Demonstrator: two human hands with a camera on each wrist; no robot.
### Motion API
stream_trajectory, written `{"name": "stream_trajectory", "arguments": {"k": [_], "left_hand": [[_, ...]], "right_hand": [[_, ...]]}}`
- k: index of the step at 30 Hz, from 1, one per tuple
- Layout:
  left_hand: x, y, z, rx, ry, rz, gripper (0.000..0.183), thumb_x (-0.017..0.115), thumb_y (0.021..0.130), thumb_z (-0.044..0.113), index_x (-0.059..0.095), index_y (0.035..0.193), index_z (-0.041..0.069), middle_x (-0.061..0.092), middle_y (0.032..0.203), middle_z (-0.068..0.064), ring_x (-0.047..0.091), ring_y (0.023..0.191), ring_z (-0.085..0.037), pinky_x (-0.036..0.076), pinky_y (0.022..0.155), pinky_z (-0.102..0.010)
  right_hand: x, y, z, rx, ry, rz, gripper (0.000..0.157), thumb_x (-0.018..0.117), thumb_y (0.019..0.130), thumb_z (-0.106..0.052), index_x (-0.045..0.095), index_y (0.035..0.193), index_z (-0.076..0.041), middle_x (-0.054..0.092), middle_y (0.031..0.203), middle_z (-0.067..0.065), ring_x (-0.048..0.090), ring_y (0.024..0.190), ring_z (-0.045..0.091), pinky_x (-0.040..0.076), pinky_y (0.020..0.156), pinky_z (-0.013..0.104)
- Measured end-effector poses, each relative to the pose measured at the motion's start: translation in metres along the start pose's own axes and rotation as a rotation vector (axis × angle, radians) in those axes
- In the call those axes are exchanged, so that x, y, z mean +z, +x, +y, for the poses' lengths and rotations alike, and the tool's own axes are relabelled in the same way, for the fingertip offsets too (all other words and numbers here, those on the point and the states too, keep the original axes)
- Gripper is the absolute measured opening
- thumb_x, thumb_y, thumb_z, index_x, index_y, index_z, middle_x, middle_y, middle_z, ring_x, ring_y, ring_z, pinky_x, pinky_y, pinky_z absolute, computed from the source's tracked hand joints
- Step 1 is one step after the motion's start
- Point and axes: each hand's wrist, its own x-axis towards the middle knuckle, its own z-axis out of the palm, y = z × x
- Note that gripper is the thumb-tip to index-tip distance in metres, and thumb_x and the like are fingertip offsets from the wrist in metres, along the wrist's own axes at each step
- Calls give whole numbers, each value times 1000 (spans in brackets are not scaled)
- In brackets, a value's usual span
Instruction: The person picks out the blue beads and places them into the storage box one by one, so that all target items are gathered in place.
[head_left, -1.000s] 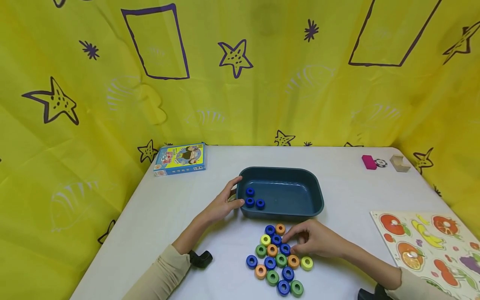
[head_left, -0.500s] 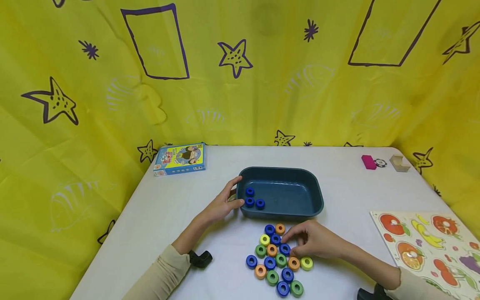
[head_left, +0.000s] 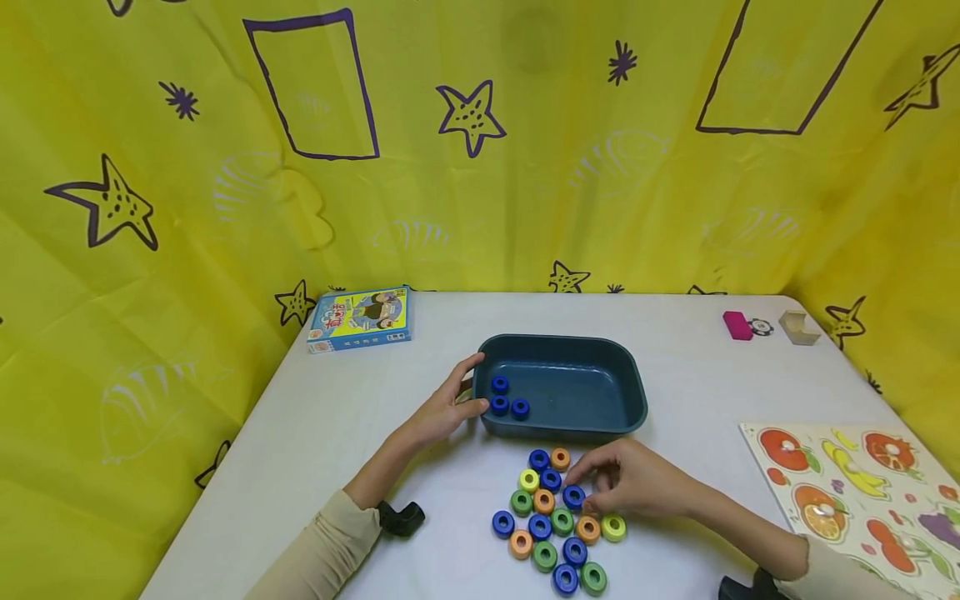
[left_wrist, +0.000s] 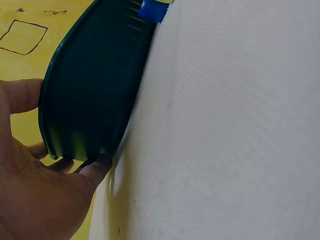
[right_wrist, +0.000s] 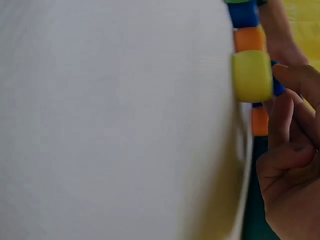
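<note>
My left hand holds the left end of a dark teal plastic bin, thumb at its front corner and fingers along the end wall. In the left wrist view, the fingers grip the bin's end. Three blue ring beads lie inside, near that end. In front of the bin, my right hand pinches a blue ring bead between thumb and index finger, at the right side of a cluster of blue, green, orange and yellow beads. A yellow bead partly hides the pinched one in the right wrist view.
A board of fruit pictures lies at the right. Toward the back left is a blue and yellow box. A pink block, a round chip and a beige piece sit at the back right. Yellow curtain surrounds the table.
The pinched blue bead has shifted slightly right, apart from the blue bead beside it, with my right hand moving along. My left hand and the bin stay in place.
</note>
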Motion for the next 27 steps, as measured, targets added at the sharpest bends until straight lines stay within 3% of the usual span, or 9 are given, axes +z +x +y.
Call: {"name": "stream_trajectory", "arguments": {"k": [4, 7, 13, 16, 21, 27], "left_hand": [[0, 1, 2, -5, -1, -6, 67, 56, 93, 20, 19, 147, 30, 12, 153, 3, 21, 136, -32, 19, 103, -58], [-1, 1, 4, -5, 0, -15, 67, 56, 93, 18, 18, 148, 28, 12, 154, 2, 20, 136, -32, 19, 103, -59], [-4, 1, 8, -26, -4, -44, 69, 54, 94, 15, 14, 149, 20, 7, 154, -6, 16, 136, -37, 16, 103, -60], [-5, 0, 7, -30, -9, -48, 69, 54, 94, 14, 14, 149, 19, 7, 154, -8, 16, 136, -38, 16, 103, -61], [-3, -1, 3, -27, -9, -24, 67, 55, 93, 18, 18, 148, 28, 10, 154, 0, 19, 136, -34, 16, 103, -60], [-2, -1, 4, -13, -13, -24, 66, 55, 94, 18, 18, 148, 29, 10, 154, 2, 19, 136, -35, 17, 103, -60]], "right_hand": [[-18, -2, -17, -54, 19, 17, 24, 73, 81, -24, 69, 104, -24, 67, 89, -2, 55, 61, 13, 47, 55, 25], [-34, 4, -30, -125, 16, 46, 26, 73, 81, -20, 68, 107, -21, 66, 85, 1, 55, 62, 15, 47, 52, 27], [-59, 44, -46, -185, -25, 142, 27, 73, 81, -16, 68, 108, -17, 65, 88, 0, 54, 63, 18, 45, 54, 26], [-66, 70, -42, -147, -7, 177, 26, 73, 81, -18, 69, 107, -17, 65, 92, 1, 50, 63, 20, 42, 54, 26], [-68, 111, -20, -86, -19, 174, 25, 74, 80, -24, 70, 105, -19, 66, 94, -1, 50, 67, 21, 44, 58, 27], [-66, 137, 8, -43, -106, 118, 25, 74, 80, -24, 70, 103, -19, 66, 100, -5, 58, 84, 16, 48, 67, 32]]}}
